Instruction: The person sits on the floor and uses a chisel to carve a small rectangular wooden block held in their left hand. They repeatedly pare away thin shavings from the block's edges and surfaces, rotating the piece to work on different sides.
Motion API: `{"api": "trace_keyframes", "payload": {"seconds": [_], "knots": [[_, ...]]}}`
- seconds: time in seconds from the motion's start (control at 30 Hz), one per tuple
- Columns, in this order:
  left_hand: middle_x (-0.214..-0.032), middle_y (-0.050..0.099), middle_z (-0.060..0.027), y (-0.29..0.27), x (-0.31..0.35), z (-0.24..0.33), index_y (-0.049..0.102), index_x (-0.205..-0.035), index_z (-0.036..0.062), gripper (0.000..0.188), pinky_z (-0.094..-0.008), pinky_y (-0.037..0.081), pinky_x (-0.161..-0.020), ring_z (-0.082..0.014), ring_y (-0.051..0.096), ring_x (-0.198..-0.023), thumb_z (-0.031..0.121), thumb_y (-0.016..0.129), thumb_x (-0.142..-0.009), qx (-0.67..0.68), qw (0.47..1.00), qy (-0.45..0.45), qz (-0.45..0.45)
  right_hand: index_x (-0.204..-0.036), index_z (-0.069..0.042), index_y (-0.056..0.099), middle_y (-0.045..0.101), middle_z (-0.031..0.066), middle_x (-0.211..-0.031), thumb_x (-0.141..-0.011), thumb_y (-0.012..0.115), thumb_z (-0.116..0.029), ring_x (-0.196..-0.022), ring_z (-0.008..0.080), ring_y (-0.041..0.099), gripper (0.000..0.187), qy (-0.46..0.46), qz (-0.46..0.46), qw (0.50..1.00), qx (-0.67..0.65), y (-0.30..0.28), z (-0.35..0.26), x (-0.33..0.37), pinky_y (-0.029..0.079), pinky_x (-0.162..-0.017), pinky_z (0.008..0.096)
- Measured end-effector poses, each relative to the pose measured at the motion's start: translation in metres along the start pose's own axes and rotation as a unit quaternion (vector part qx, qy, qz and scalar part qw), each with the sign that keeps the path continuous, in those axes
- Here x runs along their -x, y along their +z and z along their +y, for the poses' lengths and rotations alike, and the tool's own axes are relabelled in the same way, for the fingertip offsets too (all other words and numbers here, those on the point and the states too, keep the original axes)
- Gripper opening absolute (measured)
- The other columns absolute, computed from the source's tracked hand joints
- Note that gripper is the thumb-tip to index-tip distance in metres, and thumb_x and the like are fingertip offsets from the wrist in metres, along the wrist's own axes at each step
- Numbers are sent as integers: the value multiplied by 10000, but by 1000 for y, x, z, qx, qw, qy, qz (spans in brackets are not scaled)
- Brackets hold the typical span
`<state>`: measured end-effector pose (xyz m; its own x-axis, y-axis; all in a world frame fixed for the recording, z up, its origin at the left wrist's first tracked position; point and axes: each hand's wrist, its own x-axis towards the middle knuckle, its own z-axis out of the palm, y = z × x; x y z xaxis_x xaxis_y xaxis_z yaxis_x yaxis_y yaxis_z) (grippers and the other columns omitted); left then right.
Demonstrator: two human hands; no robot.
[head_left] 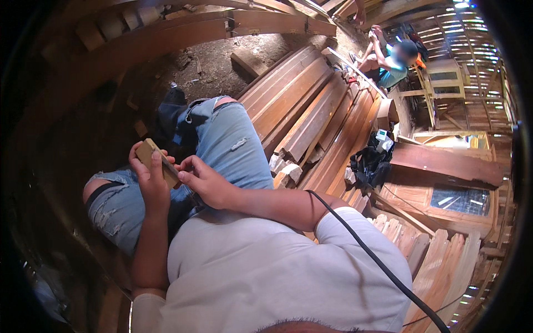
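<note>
My left hand (149, 176) is closed round a small tan rectangular block (145, 152), thumb along its face. The block looks like wood, with a darker grey strip along one side; its exact kind is not clear. Close against its right side is my right hand (208, 182), fingers bent and pinched together. Whether a small thing sits between those fingertips is hidden. Both hands are held over my lap, above the ripped blue jeans (236, 141).
Long planed wooden boards (288, 89) lie stacked to my right. A black bag (371, 164) rests on them. Another person (388, 61) sits at the far right. A black cable (366, 244) crosses my right shoulder. A wooden beam (272, 23) spans the far side.
</note>
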<state>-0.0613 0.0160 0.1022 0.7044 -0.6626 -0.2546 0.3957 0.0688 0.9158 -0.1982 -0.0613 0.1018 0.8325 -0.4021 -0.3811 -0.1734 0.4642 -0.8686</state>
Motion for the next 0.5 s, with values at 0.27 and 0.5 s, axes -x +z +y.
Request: {"api": "trace_keyframes", "payload": {"seconds": [0.27,0.5], "knots": [[-1139,606,-126,6,11,-5,360,-1463,130,397,-295,542,-867,-152,648,-935,273,501,-1121,-2,1000,11,-20,-1368,-21,425,541,96,-1294,-1075,602,-333,-1229,159,530,462,-50,10,999,-11,-2,-5,-2,430,-1070,336],[-1177,587,-131,6,3,5,327,-1497,139,454,-329,574,-869,-181,649,-967,227,521,-1096,2,1000,31,-3,-1370,-19,424,558,102,-1270,-1073,598,-321,-1198,158,550,459,-55,1,998,-21,0,-16,-2,445,-1042,342]]}}
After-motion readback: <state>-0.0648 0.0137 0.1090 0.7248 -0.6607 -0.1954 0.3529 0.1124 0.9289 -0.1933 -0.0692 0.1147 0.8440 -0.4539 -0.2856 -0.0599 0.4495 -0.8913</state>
